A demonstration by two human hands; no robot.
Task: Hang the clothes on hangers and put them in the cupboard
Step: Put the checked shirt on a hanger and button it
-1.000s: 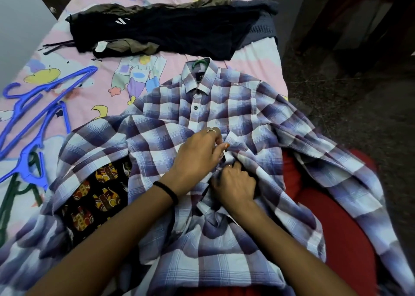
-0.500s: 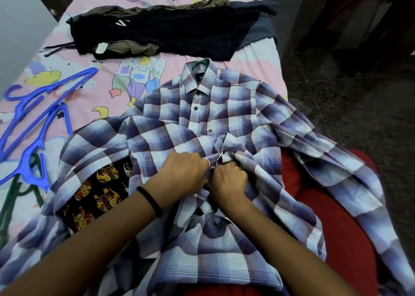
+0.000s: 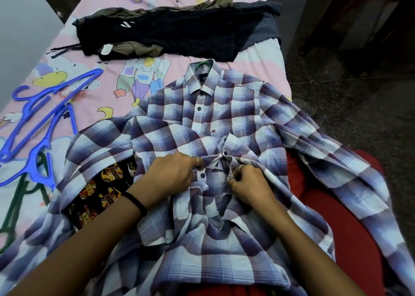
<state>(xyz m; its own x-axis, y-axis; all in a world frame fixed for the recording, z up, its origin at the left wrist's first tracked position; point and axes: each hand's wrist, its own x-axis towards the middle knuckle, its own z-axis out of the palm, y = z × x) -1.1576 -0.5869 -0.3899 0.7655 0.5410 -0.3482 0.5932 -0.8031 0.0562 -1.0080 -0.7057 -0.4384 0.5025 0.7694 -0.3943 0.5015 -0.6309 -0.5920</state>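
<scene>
Shirt: while it is lying front-up across the bed, the plaid shirt point(image 3: 224, 120) is already carrying a green hanger point(image 3: 204, 63), whose hook is poking out of the collar.
Placket: the upper buttons are sitting closed, the lower front is gaping; buttoning it probably keeps it from sliding off the hanger.
Left hand: the left hand point(image 3: 173, 176) is pinching the button edge, fingers curled on the cloth just above a dark button point(image 3: 203, 175).
Right hand: the right hand point(image 3: 249, 183) is gripping the opposite edge, fingers clamped on the fabric, drawing the two sides together.
Underneath: a black patterned garment point(image 3: 98, 190) is peeking out from under the shirt's sleeve.
Spare hangers: blue hangers point(image 3: 42, 116) are lying to the left on the bed sheet point(image 3: 94, 107), with dark green ones partly under them.
Waiting pile: dark clothes point(image 3: 175, 32) are lying beyond the collar, well apart from the hands.
Obstacle: the bunched cloth is crowding the buttonhole.
</scene>
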